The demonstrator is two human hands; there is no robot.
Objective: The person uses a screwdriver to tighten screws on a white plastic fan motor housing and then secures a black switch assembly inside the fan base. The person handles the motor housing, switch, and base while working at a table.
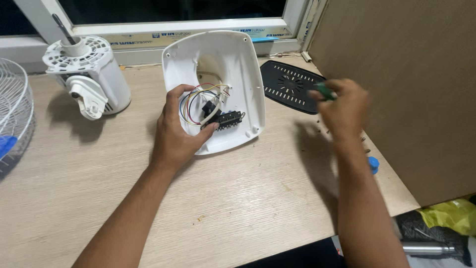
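The fan is already in pieces: motor point(89, 74) far left, black vent plate point(288, 85) far right. The white base shell point(233, 74) stands open mid-table, wires point(196, 106) exposed. The left hand point(176, 131) grips its rim; the right hand point(342, 106), blurred, closes around a green-handled tool point(325, 92).

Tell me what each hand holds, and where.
Left hand grips the white fan base shell by its lower edge; right hand clasps a blurred green-handled tool.
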